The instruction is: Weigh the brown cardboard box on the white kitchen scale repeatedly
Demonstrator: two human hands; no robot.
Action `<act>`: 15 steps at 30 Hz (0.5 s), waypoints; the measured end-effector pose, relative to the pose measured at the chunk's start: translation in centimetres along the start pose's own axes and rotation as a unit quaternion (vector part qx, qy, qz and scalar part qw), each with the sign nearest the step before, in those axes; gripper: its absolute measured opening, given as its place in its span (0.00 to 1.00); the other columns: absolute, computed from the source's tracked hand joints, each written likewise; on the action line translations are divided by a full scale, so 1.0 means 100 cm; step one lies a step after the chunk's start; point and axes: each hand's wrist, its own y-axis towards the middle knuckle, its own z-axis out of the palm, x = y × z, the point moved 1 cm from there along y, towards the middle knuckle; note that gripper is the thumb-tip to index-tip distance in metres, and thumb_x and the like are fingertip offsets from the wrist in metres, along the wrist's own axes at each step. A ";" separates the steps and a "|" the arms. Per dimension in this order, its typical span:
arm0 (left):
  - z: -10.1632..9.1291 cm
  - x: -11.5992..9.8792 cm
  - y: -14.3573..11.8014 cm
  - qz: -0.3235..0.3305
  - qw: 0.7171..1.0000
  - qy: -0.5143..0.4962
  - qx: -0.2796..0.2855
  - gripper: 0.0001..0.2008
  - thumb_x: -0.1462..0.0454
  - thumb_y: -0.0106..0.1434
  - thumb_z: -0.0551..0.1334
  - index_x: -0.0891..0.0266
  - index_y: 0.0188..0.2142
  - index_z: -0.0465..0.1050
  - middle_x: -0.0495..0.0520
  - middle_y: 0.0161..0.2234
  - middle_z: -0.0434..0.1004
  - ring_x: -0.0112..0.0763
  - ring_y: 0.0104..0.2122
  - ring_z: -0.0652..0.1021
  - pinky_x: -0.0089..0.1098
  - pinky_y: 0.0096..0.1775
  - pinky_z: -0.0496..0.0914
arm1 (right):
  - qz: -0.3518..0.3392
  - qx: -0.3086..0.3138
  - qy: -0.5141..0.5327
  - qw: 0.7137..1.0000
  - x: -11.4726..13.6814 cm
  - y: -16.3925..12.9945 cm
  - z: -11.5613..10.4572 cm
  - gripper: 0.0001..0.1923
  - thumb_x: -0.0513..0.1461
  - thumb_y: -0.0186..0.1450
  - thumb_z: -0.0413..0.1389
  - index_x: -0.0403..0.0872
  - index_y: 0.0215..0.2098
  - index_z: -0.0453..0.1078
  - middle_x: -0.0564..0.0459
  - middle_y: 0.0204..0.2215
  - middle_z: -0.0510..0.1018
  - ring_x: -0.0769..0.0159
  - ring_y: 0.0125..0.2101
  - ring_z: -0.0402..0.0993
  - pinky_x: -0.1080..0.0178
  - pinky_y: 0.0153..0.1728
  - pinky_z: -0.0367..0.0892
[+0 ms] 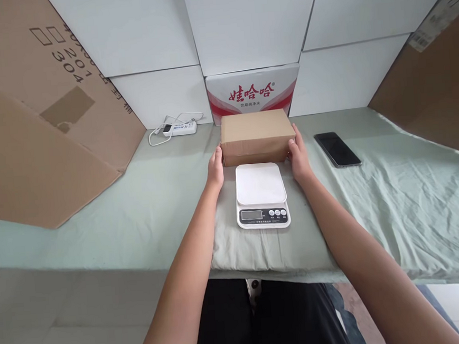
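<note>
A brown cardboard box [257, 139] is held between my two hands, just behind the scale. My left hand [215, 168] presses on its left end, thumb along the near edge. At the right end, my right hand [298, 155] grips it in the same way, with its thumb at the front corner. Nearer to me lies a white digital kitchen scale [260, 184], its platform bare and its dark display blank. The fingers behind the box ends are partly hidden, and I cannot tell whether the box rests on the cloth.
A black phone [337, 149] lies to the right on the green cloth [168, 198]. A white power strip with a cable [180, 128] is at the back left. Large cardboard panels flank both sides; a red-and-white carton [253, 90] stands behind, among white boxes [241, 22].
</note>
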 end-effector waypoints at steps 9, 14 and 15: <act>-0.001 -0.012 -0.006 0.074 0.997 0.018 -0.016 0.48 0.24 0.67 0.61 0.56 0.66 0.82 0.63 0.72 0.83 0.58 0.78 0.74 0.48 0.78 0.68 | 0.030 -0.006 0.064 0.997 0.050 -0.006 0.000 0.59 0.77 0.68 0.52 0.60 0.86 0.57 0.50 0.86 0.63 0.44 0.87 0.52 0.39 0.89 0.46; -0.005 -0.031 -0.030 0.138 0.988 0.069 -0.024 0.49 0.24 0.69 0.58 0.58 0.66 0.82 0.66 0.66 0.87 0.60 0.75 0.77 0.52 0.76 0.70 | -0.006 -0.012 0.068 0.998 0.081 -0.022 -0.013 0.54 0.73 0.72 0.55 0.59 0.86 0.57 0.50 0.87 0.59 0.44 0.89 0.42 0.38 0.89 0.44; -0.006 -0.035 -0.038 0.143 0.987 0.072 -0.024 0.48 0.24 0.70 0.57 0.57 0.66 0.82 0.66 0.65 0.87 0.60 0.75 0.77 0.53 0.76 0.70 | -0.009 -0.011 0.063 0.998 0.085 -0.028 -0.017 0.54 0.73 0.72 0.55 0.59 0.86 0.57 0.50 0.87 0.59 0.44 0.90 0.40 0.38 0.89 0.44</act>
